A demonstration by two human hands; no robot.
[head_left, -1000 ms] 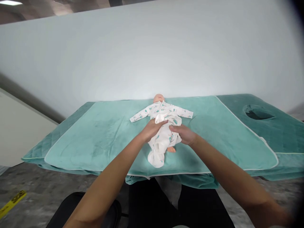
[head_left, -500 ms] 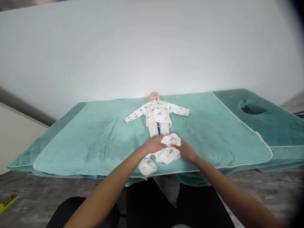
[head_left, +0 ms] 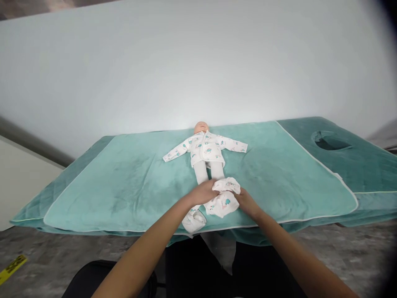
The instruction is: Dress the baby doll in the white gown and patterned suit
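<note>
A baby doll [head_left: 201, 127] lies on its back, its head toward the wall, wearing a white printed jacket [head_left: 207, 149] with both sleeves spread out. Its pale legs [head_left: 202, 171] point toward me. At the feet, bunched white printed baby pants [head_left: 223, 205] are gathered between my hands. My left hand [head_left: 204, 192] is closed on the left side of the bunched cloth. On the opposite side, my right hand [head_left: 246, 202] grips the edge of it. Another crumpled part of the cloth [head_left: 194, 220] lies by my left wrist. The doll's feet are hidden.
A green padded cover [head_left: 124, 186] with white piping lies over the bed. At the right is a face hole [head_left: 331, 140] in the bed. A pale wall [head_left: 198, 66] rises behind. Below left, a black seat [head_left: 89, 279] stands on the floor.
Both hands and the bunched pants have shifted slightly to the right and toward me. The doll's legs now slant a little more to the right.
</note>
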